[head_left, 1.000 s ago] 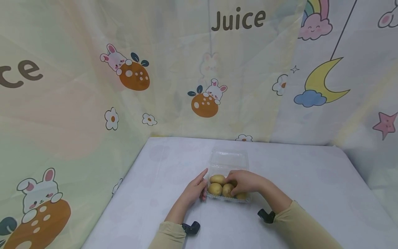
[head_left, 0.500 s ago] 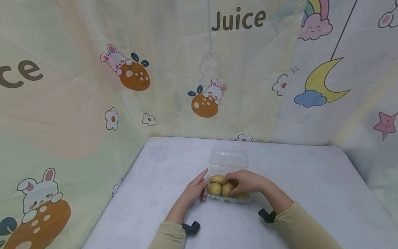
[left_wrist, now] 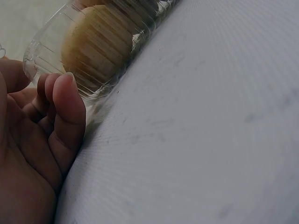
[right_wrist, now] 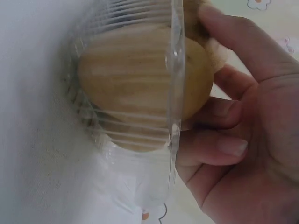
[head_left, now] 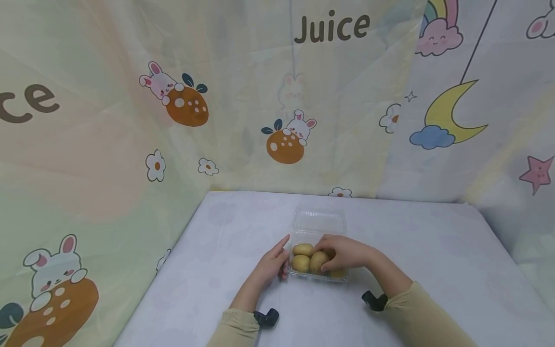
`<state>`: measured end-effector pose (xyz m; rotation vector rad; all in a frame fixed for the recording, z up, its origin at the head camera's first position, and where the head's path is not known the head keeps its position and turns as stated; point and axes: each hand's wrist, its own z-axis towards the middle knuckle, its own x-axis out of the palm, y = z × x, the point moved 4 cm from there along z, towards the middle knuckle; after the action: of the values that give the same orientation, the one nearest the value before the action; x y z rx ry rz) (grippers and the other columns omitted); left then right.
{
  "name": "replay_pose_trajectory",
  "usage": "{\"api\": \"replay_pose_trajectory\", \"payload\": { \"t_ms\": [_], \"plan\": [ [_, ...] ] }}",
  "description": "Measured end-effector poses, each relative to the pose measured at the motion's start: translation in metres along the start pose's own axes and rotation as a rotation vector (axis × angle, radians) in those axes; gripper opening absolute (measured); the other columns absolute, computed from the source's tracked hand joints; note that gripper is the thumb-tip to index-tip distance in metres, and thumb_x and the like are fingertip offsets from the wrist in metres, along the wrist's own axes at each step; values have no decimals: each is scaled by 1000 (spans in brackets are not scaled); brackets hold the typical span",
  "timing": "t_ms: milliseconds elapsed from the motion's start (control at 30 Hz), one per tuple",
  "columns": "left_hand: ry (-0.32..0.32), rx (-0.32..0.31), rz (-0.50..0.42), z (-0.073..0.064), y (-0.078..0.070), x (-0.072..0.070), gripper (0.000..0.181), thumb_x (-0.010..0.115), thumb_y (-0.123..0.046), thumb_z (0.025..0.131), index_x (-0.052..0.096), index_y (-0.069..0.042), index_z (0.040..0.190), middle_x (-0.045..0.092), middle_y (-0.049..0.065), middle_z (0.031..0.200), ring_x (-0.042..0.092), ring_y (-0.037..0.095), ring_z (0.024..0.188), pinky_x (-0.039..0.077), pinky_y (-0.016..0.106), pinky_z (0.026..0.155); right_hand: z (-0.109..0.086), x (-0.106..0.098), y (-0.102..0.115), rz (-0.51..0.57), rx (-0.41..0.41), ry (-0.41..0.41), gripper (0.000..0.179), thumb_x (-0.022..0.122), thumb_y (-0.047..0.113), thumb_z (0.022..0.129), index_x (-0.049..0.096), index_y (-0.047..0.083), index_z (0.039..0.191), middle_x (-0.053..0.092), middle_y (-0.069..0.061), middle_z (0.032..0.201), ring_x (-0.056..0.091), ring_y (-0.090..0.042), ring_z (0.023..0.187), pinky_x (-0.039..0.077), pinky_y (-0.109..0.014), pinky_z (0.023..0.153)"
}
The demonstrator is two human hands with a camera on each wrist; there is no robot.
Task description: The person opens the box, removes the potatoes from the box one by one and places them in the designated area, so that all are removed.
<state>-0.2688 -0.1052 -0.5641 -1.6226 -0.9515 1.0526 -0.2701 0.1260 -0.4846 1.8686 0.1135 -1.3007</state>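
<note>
A hinged clear plastic box (head_left: 318,277) lies on the table with its lid (head_left: 320,220) folded back. Several yellow-brown potatoes (head_left: 300,263) fill its base. My right hand (head_left: 347,252) reaches in from the right and grips the front middle potato (head_left: 319,262), thumb on the near side and fingers beyond. Behind the box's ribbed wall, another potato (right_wrist: 126,74) shows large in the right wrist view, below my thumb. My left hand (head_left: 273,262) rests beside the box's left wall, its index finger extended along it; in the left wrist view its fingertips (left_wrist: 67,88) meet the rim.
A white cloth covers the table (head_left: 412,250). Printed fabric (head_left: 243,96) with rabbits, flowers and a moon hangs behind it and along both sides. Each wrist wears a small black camera, one on the left (head_left: 267,318) and one on the right (head_left: 374,301).
My right hand has shifted slightly right and up, and the front middle potato in its grip has risen and turned a little. My left hand and the box stay in place.
</note>
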Motion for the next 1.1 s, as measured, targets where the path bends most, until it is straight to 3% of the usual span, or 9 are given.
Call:
{"api": "replay_pose_trajectory", "payload": {
  "t_ms": [233,433,533,667,900,1100],
  "plan": [
    [12,12,-7,0,-1,0,49,46,-29,105,36,-39,151,54,3,75,56,17,58,56,33,55,-4,-5,-11,110,6,-74,43,76,42,86,58,36,125,62,16,122,59,-10,107,53,-37,92],
    [3,7,6,-1,0,-1,48,46,-32,105,37,-42,151,54,4,77,57,17,59,56,33,55,-12,-17,-19,120,28,-200,48,74,45,86,60,36,130,65,16,119,57,-12,90,50,-25,75],
    [2,7,5,-1,-1,-1,48,46,-33,105,37,-41,151,54,4,78,57,18,59,56,34,55,-18,-23,-27,138,57,-258,50,76,47,83,62,36,130,66,15,119,57,-13,90,49,-25,75],
    [4,2,5,-1,0,0,48,46,-34,105,37,-42,151,54,4,77,57,18,59,56,34,55,-27,-28,-41,175,118,-308,51,77,47,82,63,33,129,65,14,122,59,-14,102,50,-29,85],
    [7,7,19,1,3,-1,48,46,-34,105,36,-43,150,55,3,77,57,17,59,56,34,56,-47,-31,-74,205,208,-373,52,77,47,82,62,29,129,63,2,124,53,-17,88,46,-25,70],
    [6,6,15,2,3,-1,48,46,-35,104,37,-42,151,55,3,78,57,17,60,56,33,55,-66,-32,-106,251,280,-435,53,77,44,84,60,26,131,61,-7,129,54,-18,87,46,-25,68]
  ]
}}
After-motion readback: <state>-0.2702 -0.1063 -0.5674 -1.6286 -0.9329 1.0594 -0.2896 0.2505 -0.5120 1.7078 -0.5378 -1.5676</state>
